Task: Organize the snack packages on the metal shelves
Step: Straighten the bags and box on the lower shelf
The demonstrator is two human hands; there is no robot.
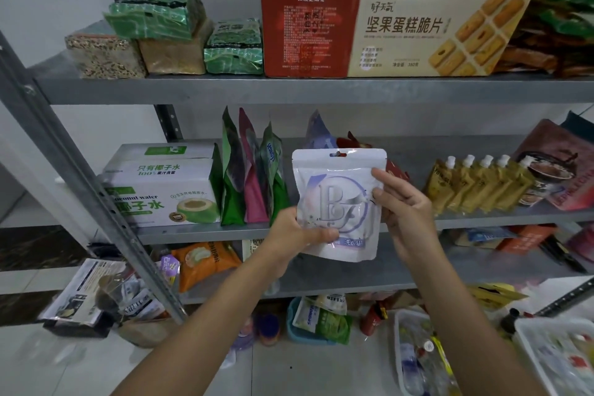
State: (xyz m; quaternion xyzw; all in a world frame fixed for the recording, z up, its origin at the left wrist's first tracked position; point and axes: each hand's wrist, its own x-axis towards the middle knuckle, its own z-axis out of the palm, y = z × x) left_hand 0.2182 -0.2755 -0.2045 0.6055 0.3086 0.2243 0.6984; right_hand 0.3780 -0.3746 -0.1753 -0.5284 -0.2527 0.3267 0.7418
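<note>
- We see the white glossy stand-up pouch [337, 202] held upright in the air, its long axis vertical. The hang hole is at the top and the printed face is turned toward us.
- It sits just in front of the middle metal shelf [193, 234], between the standing green and pink pouches [247, 177] to the left and the row of yellow spouted pouches [475, 186] to the right.
- The left grip [299, 235] is clenched on the pouch's lower left corner, with the thumb across the front.
- The right grip [401, 202] pinches the pouch's right edge, higher up.
- The pouch carries a large ornate "B" inside a pale purple ring. Below it a blue band holds Chinese characters, partly covered by the left thumb.
- At the left of the middle shelf stands a white and green cardboard box [160, 190]. We can read "coconut water", "100%" and "椰子水" on it, beside a picture of a cut coconut.
- On the top metal shelf [225, 88] a long beige carton [427, 35] reads "坚果蛋糕脆片" and "380", with biscuit pictures at its right end.
- A red carton [308, 29] with small, blurred print touches the beige carton's left end. Green foil-wrapped bricks [157, 13] lie further left.
- Near us on the floor, a blue plastic basket [302, 338] holds a green and white pouch [324, 321].
</note>
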